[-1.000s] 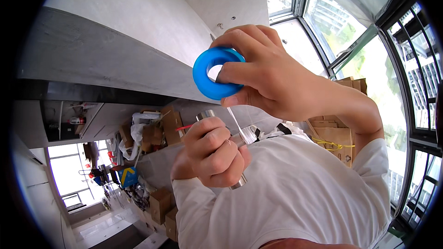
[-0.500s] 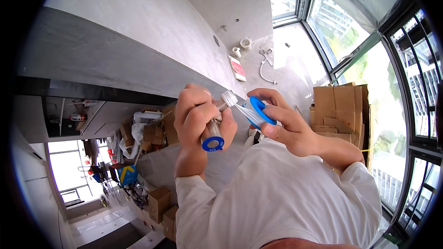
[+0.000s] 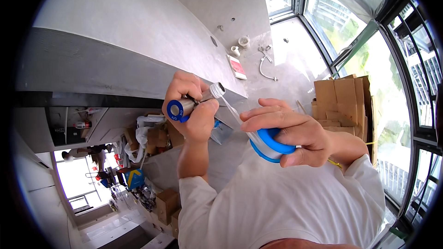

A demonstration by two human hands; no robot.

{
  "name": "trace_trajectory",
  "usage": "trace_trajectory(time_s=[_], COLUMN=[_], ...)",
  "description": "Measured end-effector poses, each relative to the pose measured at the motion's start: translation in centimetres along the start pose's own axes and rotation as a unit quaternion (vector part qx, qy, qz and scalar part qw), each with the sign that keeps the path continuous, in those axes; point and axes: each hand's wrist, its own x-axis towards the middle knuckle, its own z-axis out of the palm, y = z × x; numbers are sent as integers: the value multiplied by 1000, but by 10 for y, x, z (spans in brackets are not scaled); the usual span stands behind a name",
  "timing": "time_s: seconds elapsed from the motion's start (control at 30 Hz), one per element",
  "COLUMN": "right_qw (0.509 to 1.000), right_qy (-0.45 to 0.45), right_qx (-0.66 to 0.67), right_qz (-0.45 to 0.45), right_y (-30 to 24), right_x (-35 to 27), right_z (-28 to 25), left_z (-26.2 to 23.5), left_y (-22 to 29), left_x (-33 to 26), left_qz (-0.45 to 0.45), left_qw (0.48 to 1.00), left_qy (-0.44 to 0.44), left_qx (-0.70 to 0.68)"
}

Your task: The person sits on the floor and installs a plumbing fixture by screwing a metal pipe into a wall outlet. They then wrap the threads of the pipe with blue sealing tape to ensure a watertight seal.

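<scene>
In my left hand is a metal valve with a blue ring at its near end, fingers wrapped round the body. Its threaded end points up and right, with white tape around the threads. A taut strip of thread seal tape runs from there to a blue-rimmed spool. My right hand grips this spool between thumb and fingers, lower and to the right of the valve. The fingers partly cover the spool.
A grey-white ledge spans the upper left. Flattened cardboard leans by the windows at right. Beyond the ledge lie a red-and-white box, a white fitting and a hose. Cardboard boxes stand lower left.
My right hand has moved down and right with the spool, lengthening the tape strip. My left hand has shifted up and left, turning the valve so its blue ring faces left.
</scene>
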Motion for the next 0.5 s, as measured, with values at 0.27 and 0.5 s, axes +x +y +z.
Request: trace_trajectory(time_s=[0.27, 0.5], right_qw=[998, 986], right_qy=[-33, 34], right_qx=[28, 139], right_qz=[-36, -88], right_y=[-2, -17], right_x=[2, 25], right_z=[-7, -15], left_z=[1, -8], left_y=[-6, -19], left_x=[-2, -13], left_qz=[32, 181], left_qw=[996, 970], left_qy=[-1, -117], left_qx=[80, 116])
